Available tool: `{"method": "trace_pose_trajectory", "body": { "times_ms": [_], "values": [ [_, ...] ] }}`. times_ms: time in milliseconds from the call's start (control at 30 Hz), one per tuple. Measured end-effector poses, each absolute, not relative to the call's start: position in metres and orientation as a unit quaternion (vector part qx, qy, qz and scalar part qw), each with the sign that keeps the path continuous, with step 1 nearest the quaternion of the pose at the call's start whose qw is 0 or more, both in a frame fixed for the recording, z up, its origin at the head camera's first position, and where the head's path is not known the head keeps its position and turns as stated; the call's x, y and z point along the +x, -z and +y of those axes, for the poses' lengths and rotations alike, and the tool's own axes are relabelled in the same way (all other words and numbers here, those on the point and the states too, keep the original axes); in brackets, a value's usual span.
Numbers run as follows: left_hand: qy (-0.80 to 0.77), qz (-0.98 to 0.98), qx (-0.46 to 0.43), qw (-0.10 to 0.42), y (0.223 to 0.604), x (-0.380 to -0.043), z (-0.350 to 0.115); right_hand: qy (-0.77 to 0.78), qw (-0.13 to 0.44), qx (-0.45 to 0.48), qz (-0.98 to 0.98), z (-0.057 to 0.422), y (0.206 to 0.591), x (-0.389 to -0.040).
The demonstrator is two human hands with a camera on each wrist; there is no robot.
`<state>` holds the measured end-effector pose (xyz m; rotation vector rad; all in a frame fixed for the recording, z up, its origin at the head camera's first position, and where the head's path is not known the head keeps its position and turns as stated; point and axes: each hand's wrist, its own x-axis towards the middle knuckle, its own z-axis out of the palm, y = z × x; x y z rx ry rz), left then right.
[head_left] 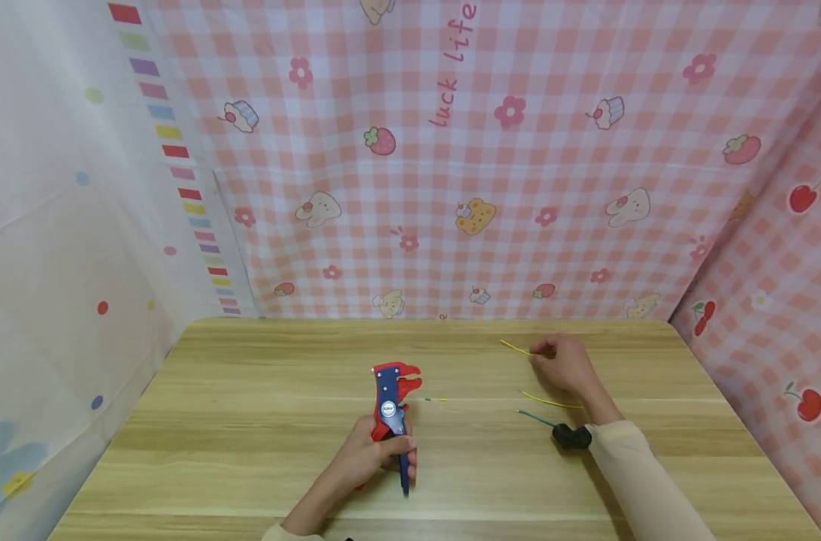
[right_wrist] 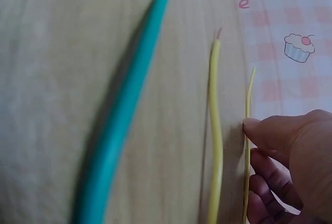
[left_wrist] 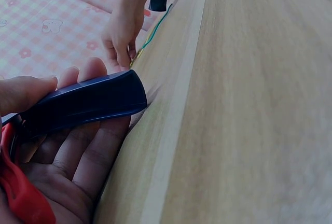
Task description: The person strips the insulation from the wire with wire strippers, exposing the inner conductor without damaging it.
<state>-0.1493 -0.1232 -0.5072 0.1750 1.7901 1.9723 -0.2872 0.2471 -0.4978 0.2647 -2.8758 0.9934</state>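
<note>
A red and blue wire stripper [head_left: 388, 387] is in my left hand [head_left: 365, 460], its red jaws pointing away and to the right. The thumb lies over the blue handle [left_wrist: 85, 102], with the fingers behind it. At the far right of the table, my right hand [head_left: 565, 367] pinches a thin yellow wire [right_wrist: 249, 97] between thumb and fingers. Beside it on the table lies a second yellow wire [right_wrist: 215, 115] with a bare copper tip. Nearer to me is a green wire [head_left: 535, 417], partly hidden under the right wrist's black camera.
Small green [head_left: 427, 400] and yellow [head_left: 443, 400] insulation scraps lie to the right of the stripper. The wooden table [head_left: 248, 421] ends at a pink checked curtain [head_left: 410, 188] at the back, and more printed cloth hangs at both sides.
</note>
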Motion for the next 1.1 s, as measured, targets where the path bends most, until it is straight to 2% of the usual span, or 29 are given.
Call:
{"method": "trace_pose_trajectory", "body": {
  "times_ms": [167, 467, 1100],
  "values": [
    [-0.716, 0.656, 0.063, 0.232, 0.506, -0.149, -0.123, -0.304, 0.067, 0.098, -0.945, 0.246, 0.501, -0.286],
    [-0.714, 0.656, 0.063, 0.237, 0.504, -0.149, -0.124, -0.288, 0.071, 0.104, -0.949, 0.244, 0.498, -0.284],
    [-0.727, 0.638, 0.063, 0.246, 0.508, -0.152, -0.125, -0.329, 0.048, 0.094, -0.938, 0.245, 0.494, -0.273]
  ]
}}
